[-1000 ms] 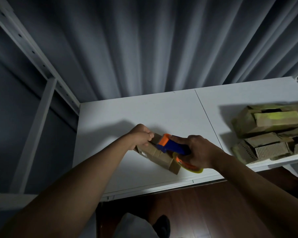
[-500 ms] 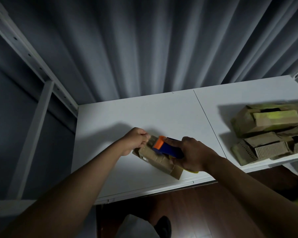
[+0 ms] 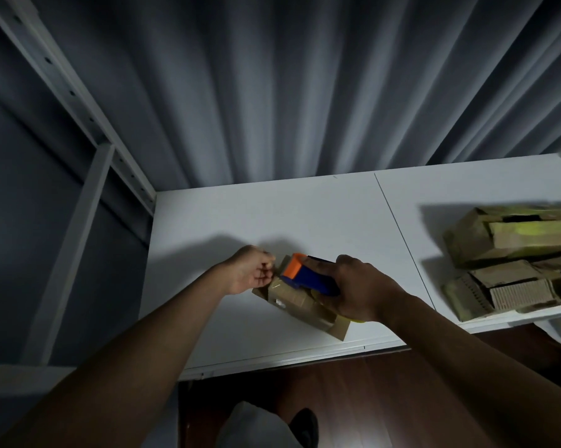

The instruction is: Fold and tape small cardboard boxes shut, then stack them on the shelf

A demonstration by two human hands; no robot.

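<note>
Head view: 1 camera, looking down at both hands over a white tabletop.
Box: a small brown cardboard box lies flat near the front edge of the tabletop, set at a slant, likely so that the tape can run along its seam.
Left hand: the left hand has its fingers curled at the far left end of the box; it seems to pinch a tape end or a flap there, but the frame is too dim to say which.
Right hand: the right hand is wrapped around the handle of a tape dispenser and holds it down on the top of the box.
Dispenser: hard plastic, blue body with an orange front piece; a yellow edge shows under the palm.
Tape: a glossy clear strip seems to lie on the box top.
Pile: more boxes lie heaped at the right, well apart, their fluted edges showing.
Backdrop: grey pleated curtain and a pale metal shelf post.
</note>
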